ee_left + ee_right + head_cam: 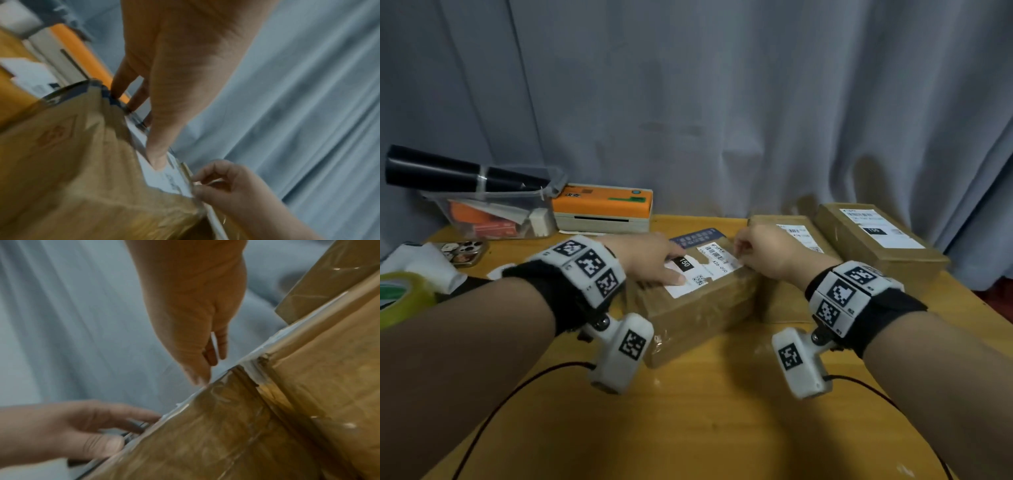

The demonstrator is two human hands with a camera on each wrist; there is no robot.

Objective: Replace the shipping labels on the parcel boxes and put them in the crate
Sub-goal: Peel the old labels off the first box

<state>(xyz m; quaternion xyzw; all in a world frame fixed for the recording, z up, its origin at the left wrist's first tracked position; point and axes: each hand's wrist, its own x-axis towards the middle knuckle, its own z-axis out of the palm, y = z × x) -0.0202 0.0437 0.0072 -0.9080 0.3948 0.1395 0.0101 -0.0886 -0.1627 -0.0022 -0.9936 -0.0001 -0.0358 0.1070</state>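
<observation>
Bare table (pixel 705 411) in front; printer (pixel 602 212) and two boxes (pixel 791 240) (pixel 876 243) crowding the back.

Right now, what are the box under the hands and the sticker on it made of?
The box looks like brown cardboard wrapped in clear, shiny tape: its sides glint and wrinkle. The sticker seems to be matte white paper with black print, torn in the middle. The table looks like yellowish wood.

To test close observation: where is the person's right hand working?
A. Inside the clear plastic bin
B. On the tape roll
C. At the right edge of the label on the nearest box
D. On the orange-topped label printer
C: the right hand pinches the edge of the label on the nearest box, which the left hand presses flat.
</observation>
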